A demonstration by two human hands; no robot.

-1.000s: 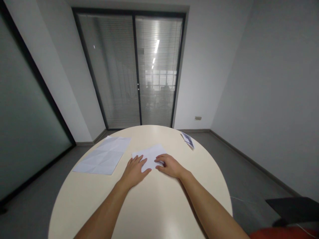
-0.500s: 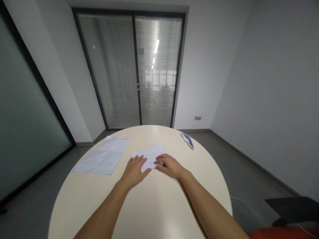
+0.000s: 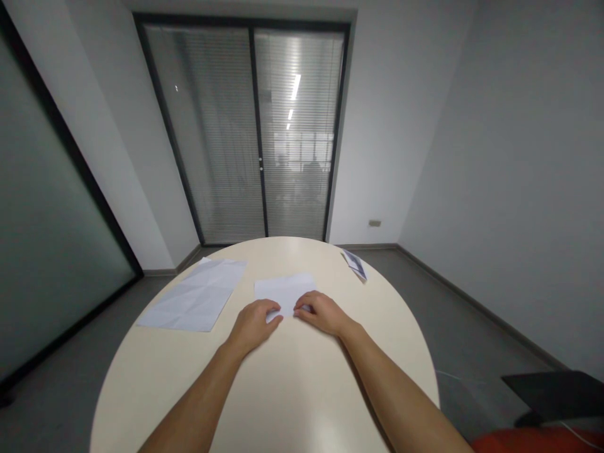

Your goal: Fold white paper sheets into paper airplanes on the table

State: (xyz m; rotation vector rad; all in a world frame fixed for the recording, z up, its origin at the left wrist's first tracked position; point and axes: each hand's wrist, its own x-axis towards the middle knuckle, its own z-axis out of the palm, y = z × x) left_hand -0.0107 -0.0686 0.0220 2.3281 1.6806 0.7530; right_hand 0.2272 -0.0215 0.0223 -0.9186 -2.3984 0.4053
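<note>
The left hand (image 3: 255, 323) and right hand (image 3: 322, 312) are resting, fingers curled, at the near edge of a white paper (image 3: 284, 289) lying toward twelve o'clock on the surface (image 3: 283, 377); I cannot tell whether they are pinching it. A creased sheet (image 3: 198, 297) is lying at ten o'clock, a folded piece (image 3: 355, 265) at one.

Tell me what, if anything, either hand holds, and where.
The left hand and right hand are at the near edge of the middle white paper; whether either grips it cannot be told.
</note>
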